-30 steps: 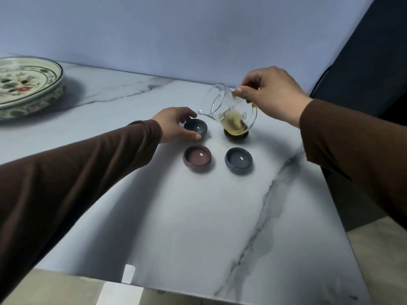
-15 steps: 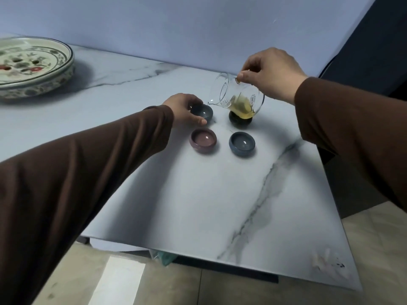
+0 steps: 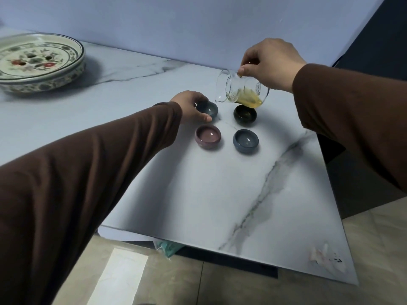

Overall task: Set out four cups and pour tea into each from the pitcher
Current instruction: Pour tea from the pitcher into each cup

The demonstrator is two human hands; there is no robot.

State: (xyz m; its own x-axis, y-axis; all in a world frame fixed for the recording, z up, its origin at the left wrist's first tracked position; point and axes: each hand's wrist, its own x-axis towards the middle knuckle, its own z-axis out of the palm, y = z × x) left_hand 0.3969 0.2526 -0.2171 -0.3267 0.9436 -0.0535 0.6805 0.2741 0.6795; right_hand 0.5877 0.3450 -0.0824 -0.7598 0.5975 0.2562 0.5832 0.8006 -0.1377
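Note:
Several small cups stand in a square on the marble table (image 3: 198, 194). A grey-blue cup (image 3: 208, 108) is at the back left, with my left hand (image 3: 190, 106) curled around its left side. Right of it sits a dark cup (image 3: 245, 113). In front are a pink cup (image 3: 208, 136) and a blue cup (image 3: 245, 140). My right hand (image 3: 272, 62) grips the rim of a glass pitcher (image 3: 241, 90) with yellow tea in it. The pitcher is tilted left, its spout just above the grey-blue cup's right rim.
A large patterned ceramic tray (image 3: 37, 62) sits at the table's far left. The table's front edge runs diagonally, with tiled floor (image 3: 198, 287) below. A dark panel (image 3: 370, 36) stands past the right edge.
The pitcher has tipped further to the left and its spout has come down toward the grey-blue cup. My head has risen, so more floor shows. My left hand stays on the cup.

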